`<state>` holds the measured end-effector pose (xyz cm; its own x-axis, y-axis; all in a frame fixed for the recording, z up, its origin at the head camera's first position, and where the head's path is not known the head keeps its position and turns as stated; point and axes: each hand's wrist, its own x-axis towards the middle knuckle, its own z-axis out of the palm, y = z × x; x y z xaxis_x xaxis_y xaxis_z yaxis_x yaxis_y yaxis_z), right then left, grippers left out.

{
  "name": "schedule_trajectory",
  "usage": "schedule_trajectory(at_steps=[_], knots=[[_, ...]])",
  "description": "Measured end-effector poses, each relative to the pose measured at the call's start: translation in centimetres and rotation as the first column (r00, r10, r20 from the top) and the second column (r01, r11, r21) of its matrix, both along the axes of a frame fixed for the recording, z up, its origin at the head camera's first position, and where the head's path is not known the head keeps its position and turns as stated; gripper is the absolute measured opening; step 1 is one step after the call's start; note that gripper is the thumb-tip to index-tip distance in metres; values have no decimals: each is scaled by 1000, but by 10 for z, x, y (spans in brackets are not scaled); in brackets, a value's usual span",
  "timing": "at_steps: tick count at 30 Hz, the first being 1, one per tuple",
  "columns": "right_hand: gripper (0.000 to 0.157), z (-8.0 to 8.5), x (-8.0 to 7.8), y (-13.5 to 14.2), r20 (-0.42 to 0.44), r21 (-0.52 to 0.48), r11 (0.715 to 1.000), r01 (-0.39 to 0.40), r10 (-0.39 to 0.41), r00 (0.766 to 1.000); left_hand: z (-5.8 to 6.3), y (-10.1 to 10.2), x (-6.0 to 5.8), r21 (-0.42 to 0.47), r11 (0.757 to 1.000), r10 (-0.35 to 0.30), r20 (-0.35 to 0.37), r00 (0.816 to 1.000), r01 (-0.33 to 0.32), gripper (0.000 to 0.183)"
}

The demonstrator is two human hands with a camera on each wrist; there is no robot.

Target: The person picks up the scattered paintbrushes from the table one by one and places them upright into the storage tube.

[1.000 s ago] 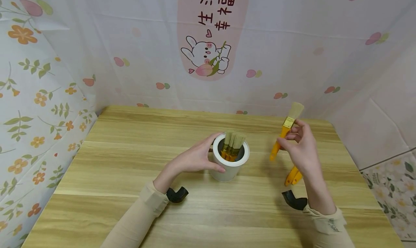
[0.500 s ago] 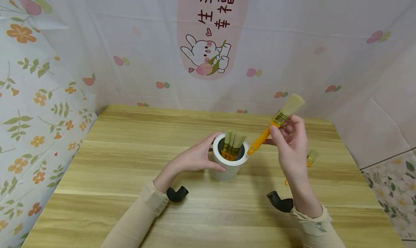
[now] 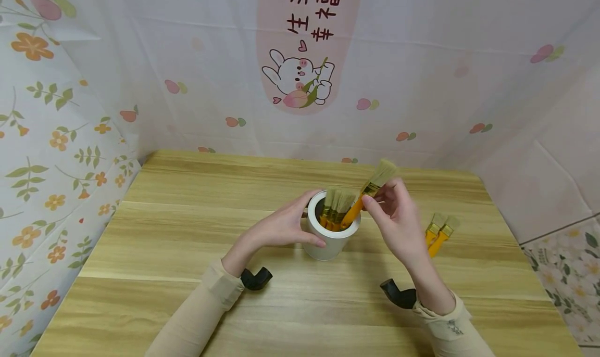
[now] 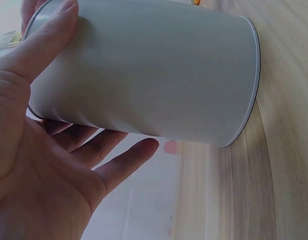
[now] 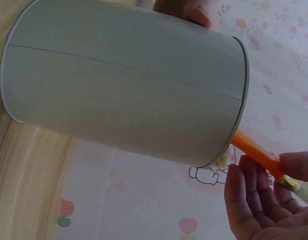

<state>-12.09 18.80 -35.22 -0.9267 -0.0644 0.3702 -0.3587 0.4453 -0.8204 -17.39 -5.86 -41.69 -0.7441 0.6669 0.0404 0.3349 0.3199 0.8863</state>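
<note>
A white can (image 3: 330, 247) stands upright on the table, several paintbrushes (image 3: 336, 203) inside with their bristles up. My left hand (image 3: 281, 228) grips it from the left, thumb in front and fingers around the far side; the left wrist view shows the thumb (image 4: 51, 40) near the rim. Between thumb and fingers, my right hand (image 3: 398, 221) pinches another paintbrush (image 3: 357, 207) near its gold ferrule. Its orange handle slants down, with the end inside the can's mouth, and its pale bristles point up and right. In the right wrist view the orange handle (image 5: 256, 152) crosses the rim.
Two more paintbrushes (image 3: 439, 234) lie side by side on the wooden table (image 3: 187, 253), right of the right hand and partly hidden by it. A printed cloth (image 3: 211, 86) hangs behind the table, and a floral one (image 3: 51, 190) at the left.
My right hand has carried its paintbrush leftward to the can, tilting it, and the handle end has entered the mouth. Two brushes on the table came into view. My left hand stays put.
</note>
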Motion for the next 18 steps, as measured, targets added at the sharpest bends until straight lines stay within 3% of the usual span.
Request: schedule_trajectory(at_steps=[6, 18], knots=[[32, -3, 2, 1, -2, 107, 994, 18, -18, 1000, 0, 1, 0, 18, 1000, -3, 0, 1000, 3, 104], [31, 0, 1, 7, -84, 29, 1000, 5, -3, 996, 1, 0, 0, -2, 1000, 5, 6, 1000, -5, 107]])
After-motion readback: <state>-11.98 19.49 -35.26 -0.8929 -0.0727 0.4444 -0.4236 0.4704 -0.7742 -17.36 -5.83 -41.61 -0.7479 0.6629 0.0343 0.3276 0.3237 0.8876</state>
